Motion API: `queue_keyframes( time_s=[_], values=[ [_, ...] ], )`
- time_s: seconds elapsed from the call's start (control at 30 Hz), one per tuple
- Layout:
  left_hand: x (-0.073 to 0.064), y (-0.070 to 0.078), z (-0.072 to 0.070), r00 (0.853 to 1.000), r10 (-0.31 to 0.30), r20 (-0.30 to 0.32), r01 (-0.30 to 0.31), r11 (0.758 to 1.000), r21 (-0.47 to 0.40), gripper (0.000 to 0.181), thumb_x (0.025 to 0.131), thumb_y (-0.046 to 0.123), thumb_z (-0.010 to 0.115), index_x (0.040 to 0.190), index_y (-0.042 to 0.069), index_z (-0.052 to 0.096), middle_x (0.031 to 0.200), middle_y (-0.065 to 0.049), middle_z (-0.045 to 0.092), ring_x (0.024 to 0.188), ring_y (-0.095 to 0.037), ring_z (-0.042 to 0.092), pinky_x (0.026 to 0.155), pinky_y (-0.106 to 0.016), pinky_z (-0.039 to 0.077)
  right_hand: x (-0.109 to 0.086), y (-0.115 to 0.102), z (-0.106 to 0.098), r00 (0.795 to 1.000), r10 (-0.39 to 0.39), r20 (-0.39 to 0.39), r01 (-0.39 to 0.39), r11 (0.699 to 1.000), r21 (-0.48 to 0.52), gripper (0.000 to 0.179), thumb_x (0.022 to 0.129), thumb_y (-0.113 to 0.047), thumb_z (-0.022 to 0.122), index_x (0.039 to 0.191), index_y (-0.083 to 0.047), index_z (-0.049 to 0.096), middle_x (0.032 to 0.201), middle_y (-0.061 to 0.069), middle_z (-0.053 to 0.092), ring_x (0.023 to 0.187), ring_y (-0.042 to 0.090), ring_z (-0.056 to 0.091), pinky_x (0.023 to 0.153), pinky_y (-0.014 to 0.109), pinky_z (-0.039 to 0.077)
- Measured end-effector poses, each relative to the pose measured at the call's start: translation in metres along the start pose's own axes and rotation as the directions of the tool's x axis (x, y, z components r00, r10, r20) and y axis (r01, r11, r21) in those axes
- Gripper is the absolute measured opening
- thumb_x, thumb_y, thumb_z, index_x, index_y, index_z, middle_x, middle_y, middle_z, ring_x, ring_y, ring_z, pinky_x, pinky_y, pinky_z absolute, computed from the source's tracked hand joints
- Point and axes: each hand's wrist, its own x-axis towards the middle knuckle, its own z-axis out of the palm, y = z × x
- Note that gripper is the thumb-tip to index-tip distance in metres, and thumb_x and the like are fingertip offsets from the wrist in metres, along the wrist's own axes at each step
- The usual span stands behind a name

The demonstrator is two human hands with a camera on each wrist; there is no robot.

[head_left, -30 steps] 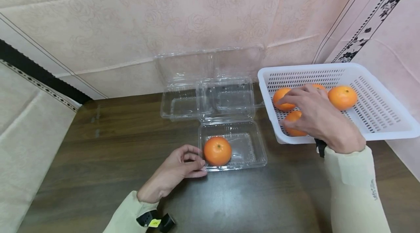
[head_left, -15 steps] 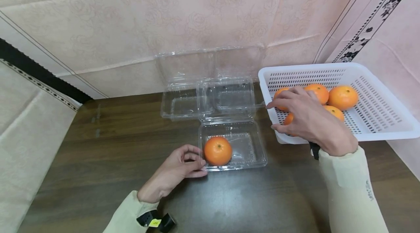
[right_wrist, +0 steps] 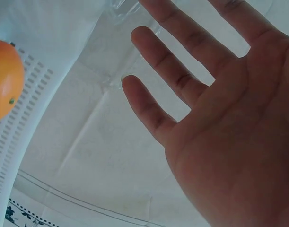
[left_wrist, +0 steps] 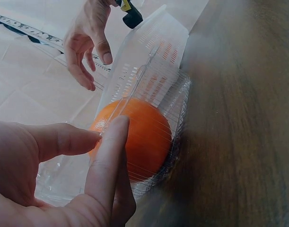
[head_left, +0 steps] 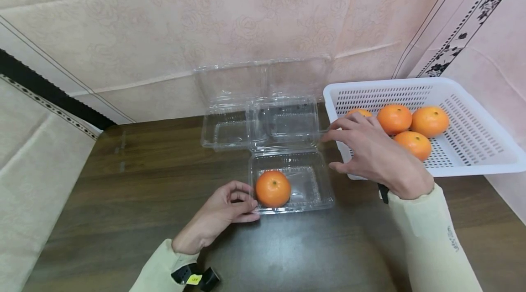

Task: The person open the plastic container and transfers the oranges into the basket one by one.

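Observation:
A clear plastic clamshell container (head_left: 306, 187) lies with its lid up on the table, one orange (head_left: 273, 189) in its left half. My left hand (head_left: 223, 212) pinches the container's left rim between thumb and fingers, as the left wrist view shows close up beside the orange (left_wrist: 146, 142). Over the left edge of the white basket (head_left: 476, 141) hovers my right hand (head_left: 371, 152), fingers spread. Its bare palm (right_wrist: 234, 137) holds nothing in the right wrist view. Several oranges (head_left: 429, 122) sit in the basket, one partly hidden behind that hand.
Behind the first container, another clear clamshell (head_left: 226, 132) stands with its lid raised against the patterned cloth (head_left: 164, 31) at the back. The brown wooden table (head_left: 135, 219) runs under everything, and the basket takes up the right side.
My right hand has moved left, from over the oranges to the basket's left edge, uncovering oranges in the basket. My left hand, the container and its orange have stayed put.

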Motion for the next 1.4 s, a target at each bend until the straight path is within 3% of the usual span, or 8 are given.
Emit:
queue_keyframes(
  time_s=[0.3, 0.93, 1.4],
  values=[
    [0.0, 0.0, 0.0, 1.0, 0.005, 0.003, -0.005, 1.0, 0.005, 0.046, 0.097, 0.002, 0.066, 0.136, -0.006, 0.043, 0.11, -0.013, 0.06, 0.095, -0.018, 0.07, 0.092, -0.037, 0.064, 0.0, -0.009, 0.003, 1.0, -0.01, 0.023, 0.01, 1.0, -0.017, 0.048, 0.076, -0.029, 0.089, 0.121, -0.022, 0.073, 0.127, 0.006, 0.065, 0.128, 0.032, 0.046, 0.105, 0.052, 0.039],
    [0.0, 0.0, -0.001, 1.0, 0.009, 0.003, -0.009, 1.0, 0.014, 0.046, 0.097, 0.003, 0.066, 0.136, -0.005, 0.043, 0.105, -0.01, 0.061, 0.094, -0.019, 0.071, 0.092, -0.037, 0.064, 0.007, -0.031, 0.013, 0.995, -0.098, 0.013, 0.098, 0.993, -0.06, 0.051, 0.074, -0.035, 0.091, 0.12, -0.021, 0.074, 0.123, 0.001, 0.067, 0.119, 0.025, 0.052, 0.092, 0.043, 0.043],
    [0.0, 0.0, -0.001, 1.0, 0.012, 0.007, -0.012, 1.0, -0.004, 0.045, 0.097, 0.001, 0.065, 0.136, -0.007, 0.042, 0.106, -0.012, 0.059, 0.094, -0.018, 0.071, 0.092, -0.037, 0.064, 0.01, -0.046, 0.02, 0.99, -0.133, 0.056, 0.135, 0.991, -0.022, 0.056, 0.076, -0.038, 0.088, 0.126, -0.02, 0.071, 0.128, 0.001, 0.066, 0.125, 0.025, 0.05, 0.108, 0.049, 0.046]
  ],
)
